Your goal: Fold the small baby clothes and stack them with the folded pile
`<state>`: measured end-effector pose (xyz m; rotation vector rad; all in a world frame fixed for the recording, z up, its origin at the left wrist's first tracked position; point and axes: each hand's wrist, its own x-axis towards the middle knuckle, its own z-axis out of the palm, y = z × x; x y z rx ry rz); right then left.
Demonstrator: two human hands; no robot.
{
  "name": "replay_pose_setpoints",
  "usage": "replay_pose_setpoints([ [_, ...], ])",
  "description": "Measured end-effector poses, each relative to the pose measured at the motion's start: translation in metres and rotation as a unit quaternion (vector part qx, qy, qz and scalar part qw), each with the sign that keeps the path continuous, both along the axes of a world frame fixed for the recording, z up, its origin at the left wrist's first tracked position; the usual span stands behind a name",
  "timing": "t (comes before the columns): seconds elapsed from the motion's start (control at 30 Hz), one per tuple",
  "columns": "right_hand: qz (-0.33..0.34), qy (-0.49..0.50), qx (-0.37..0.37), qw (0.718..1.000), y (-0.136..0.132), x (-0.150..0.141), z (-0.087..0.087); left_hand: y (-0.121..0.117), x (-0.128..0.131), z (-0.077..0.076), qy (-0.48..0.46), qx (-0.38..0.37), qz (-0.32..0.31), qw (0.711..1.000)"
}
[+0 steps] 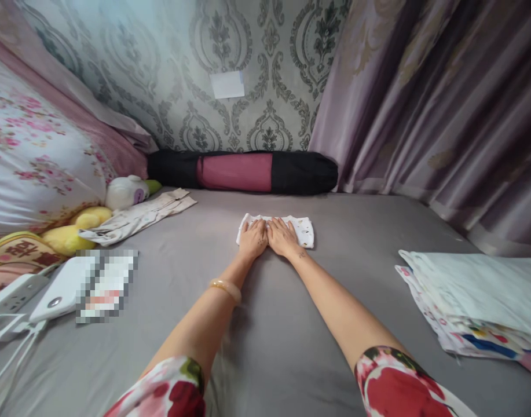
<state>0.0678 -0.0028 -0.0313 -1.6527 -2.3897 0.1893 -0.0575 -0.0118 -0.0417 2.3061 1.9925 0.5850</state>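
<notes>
A small white folded cloth (306, 231) with dark specks lies on the grey bed sheet (282, 324), straight ahead of me. My left hand (253, 236) rests palm down on its left half, fingers stretched forward. Beside it, almost touching, my right hand (283, 235) presses flat on the middle of the same cloth. Neither hand grips the fabric; both lie on top and cover much of it. The cloth's far edge and right end stay visible. What lies under the palms is hidden.
At right sits a stack of folded clothes (486, 295). On the left are a pale crumpled garment (139, 217), plush toys (126, 192), a floral pillow (39, 150), a white device (68, 286) and a power strip (17, 295). A long black-and-pink bag (234, 172) lies along the wall.
</notes>
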Motion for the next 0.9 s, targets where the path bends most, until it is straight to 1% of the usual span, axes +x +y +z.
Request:
replay_pose_setpoints([
  [0.07,0.004,0.003,-0.018,1.000,0.000,0.000,0.005,0.001,-0.002,0.000,-0.020,0.007,0.001,1.000],
  [0.17,0.009,0.018,0.004,1.000,0.000,-0.002,0.011,0.004,-0.006,-0.003,-0.076,0.046,0.026,0.996],
  [0.23,0.012,0.030,0.024,0.999,-0.002,-0.006,0.009,0.005,-0.008,-0.005,-0.112,0.070,0.056,0.990],
  [0.3,0.011,0.035,0.026,0.999,-0.004,-0.011,0.005,0.004,-0.009,-0.006,-0.134,0.080,0.078,0.985],
  [0.4,0.000,0.031,0.026,0.999,-0.007,-0.016,-0.004,0.000,-0.010,-0.005,-0.146,0.071,0.101,0.981],
  [0.5,-0.007,0.027,0.027,0.999,-0.008,-0.016,-0.007,-0.002,-0.011,-0.002,-0.167,0.045,0.139,0.975],
  [0.6,-0.005,0.020,0.016,1.000,-0.006,-0.016,-0.002,-0.001,-0.013,0.002,-0.201,0.015,0.170,0.964],
  [0.67,-0.005,0.011,-0.012,1.000,-0.004,-0.017,0.005,-0.002,-0.016,0.006,-0.215,-0.003,0.177,0.960],
  [0.73,-0.002,0.004,-0.032,0.999,-0.002,-0.020,0.012,-0.006,-0.019,0.009,-0.213,-0.015,0.177,0.961],
  [0.8,0.005,0.005,-0.021,1.000,-0.002,-0.025,0.016,-0.013,-0.022,0.010,-0.191,-0.018,0.178,0.965],
  [0.9,0.016,0.008,0.008,1.000,-0.005,-0.032,0.012,-0.027,-0.028,0.008,-0.126,-0.002,0.175,0.976],
])
